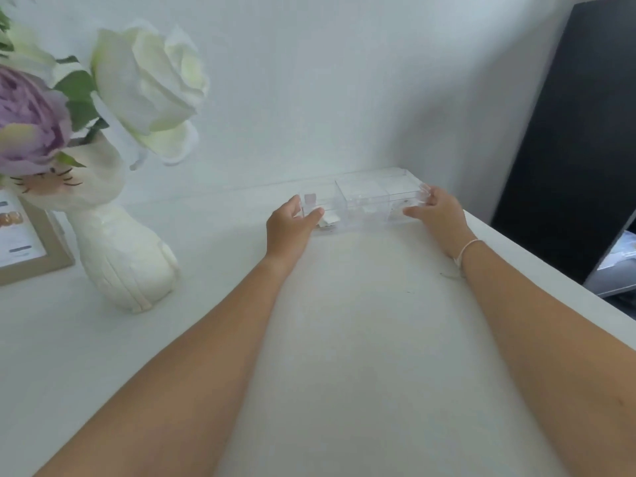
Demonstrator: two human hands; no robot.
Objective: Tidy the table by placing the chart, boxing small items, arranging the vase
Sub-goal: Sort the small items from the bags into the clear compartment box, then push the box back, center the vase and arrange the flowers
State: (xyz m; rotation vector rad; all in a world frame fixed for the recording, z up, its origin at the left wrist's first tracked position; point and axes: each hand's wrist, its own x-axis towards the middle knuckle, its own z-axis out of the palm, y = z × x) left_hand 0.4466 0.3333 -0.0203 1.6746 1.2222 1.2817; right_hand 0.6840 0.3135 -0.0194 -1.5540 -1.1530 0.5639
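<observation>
Now both hands grasping a clear plastic compartmented box (363, 203) at one o'clock on the white table (361, 339), left hand (287, 227) on one end, right hand (438, 213) on the other, white cat-shaped vase (117, 235) at ten o'clock.

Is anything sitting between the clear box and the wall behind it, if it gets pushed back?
Nothing visible. The left hand and right hand grip the ends of the clear box near the table's back edge. The strip of tabletop behind it shows bare, though glare makes it hard to read. The vase stands well off to the left.
</observation>
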